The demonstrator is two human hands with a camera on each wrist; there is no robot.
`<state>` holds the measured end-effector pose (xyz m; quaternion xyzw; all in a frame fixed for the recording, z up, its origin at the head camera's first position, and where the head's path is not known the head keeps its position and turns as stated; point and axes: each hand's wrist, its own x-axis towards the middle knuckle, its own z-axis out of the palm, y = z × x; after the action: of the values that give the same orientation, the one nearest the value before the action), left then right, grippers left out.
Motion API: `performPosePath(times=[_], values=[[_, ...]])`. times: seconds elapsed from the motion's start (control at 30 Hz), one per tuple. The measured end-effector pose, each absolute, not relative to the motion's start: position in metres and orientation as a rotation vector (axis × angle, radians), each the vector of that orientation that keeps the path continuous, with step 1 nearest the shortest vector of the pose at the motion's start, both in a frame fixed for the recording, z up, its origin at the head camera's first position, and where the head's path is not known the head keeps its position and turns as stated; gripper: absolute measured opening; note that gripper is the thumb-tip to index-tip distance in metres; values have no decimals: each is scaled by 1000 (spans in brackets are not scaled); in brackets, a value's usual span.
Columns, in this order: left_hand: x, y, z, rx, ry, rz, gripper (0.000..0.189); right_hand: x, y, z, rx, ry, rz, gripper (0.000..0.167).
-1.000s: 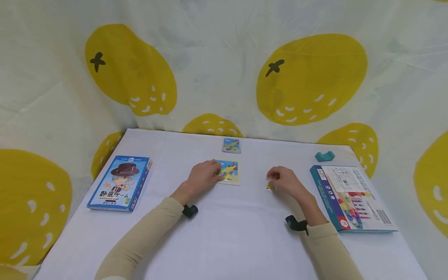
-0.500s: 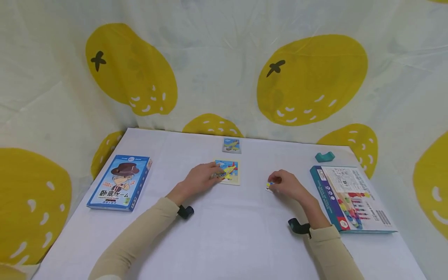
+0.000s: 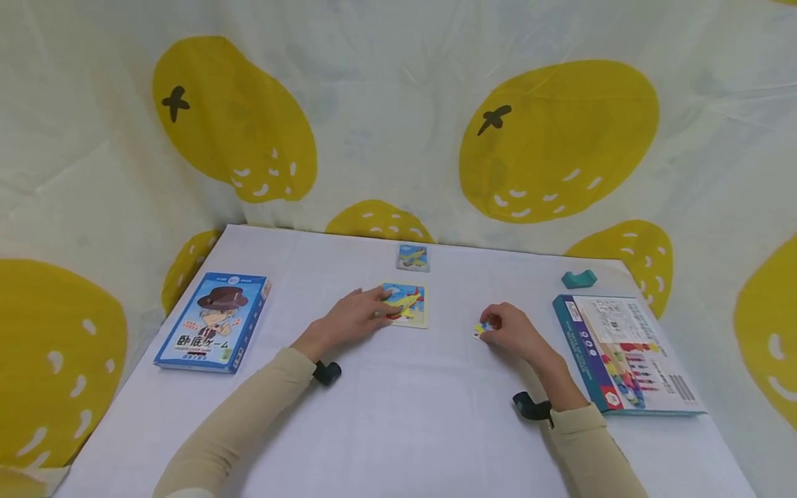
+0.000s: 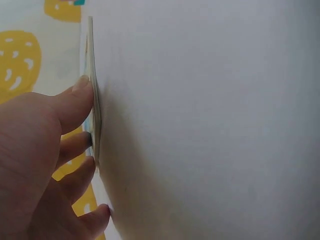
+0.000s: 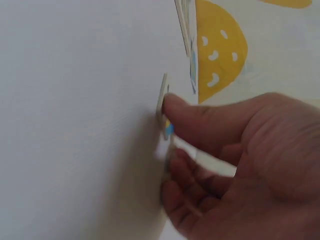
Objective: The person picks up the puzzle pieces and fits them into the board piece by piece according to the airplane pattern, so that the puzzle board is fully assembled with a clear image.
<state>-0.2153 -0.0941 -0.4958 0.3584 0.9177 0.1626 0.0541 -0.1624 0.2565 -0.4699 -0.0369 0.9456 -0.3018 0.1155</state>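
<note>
A square jigsaw puzzle (image 3: 418, 304) with a yellow airplane on blue sky lies flat in a pale frame near the table's middle. My left hand (image 3: 350, 318) rests on its left part with fingers extended, covering some of the picture. In the left wrist view the thumb (image 4: 80, 95) lies along the edge of the board (image 4: 97, 120). To the right, my right hand (image 3: 515, 333) pinches a small puzzle piece (image 3: 480, 328) coloured yellow, blue and white. The right wrist view shows the thumb against this thin piece (image 5: 162, 95), close over the table.
Behind the puzzle lies a small airplane picture card (image 3: 414, 257). A blue game box (image 3: 214, 324) is at the left. On the right lie a white and teal box (image 3: 629, 353) and a curved teal object (image 3: 579, 279). A fruit-print curtain (image 3: 386, 138) hangs behind the table (image 3: 398, 415).
My left hand has drawn back slightly to the left, its fingers straighter over the puzzle. The right hand has shifted slightly down and right, still pinching the puzzle piece, which now shows more.
</note>
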Motion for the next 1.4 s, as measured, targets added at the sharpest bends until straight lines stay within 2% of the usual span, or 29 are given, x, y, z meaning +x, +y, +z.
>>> performPosePath(times=[0.27, 0.5, 0.7, 0.93, 1.2, 1.4], values=[[-217, -94, -497, 1096, 2755, 506, 38, -160, 248, -465, -21, 2735, -812, 31], [-216, -94, -494, 1063, 2758, 497, 39, -161, 246, -469, 38, 2710, -851, 26], [-214, -94, -491, 1059, 2756, 518, 39, -158, 243, -467, 100, 2731, -864, 38], [-214, -93, -492, 1049, 2768, 485, 38, -154, 244, -468, 197, 2762, -867, 34], [-214, -90, -491, 1047, 2766, 488, 38, -158, 248, -471, 75, 2755, -1044, 25], [-214, -90, -492, 1048, 2779, 456, 38, -170, 232, -472, 0, 2794, -1190, 17]])
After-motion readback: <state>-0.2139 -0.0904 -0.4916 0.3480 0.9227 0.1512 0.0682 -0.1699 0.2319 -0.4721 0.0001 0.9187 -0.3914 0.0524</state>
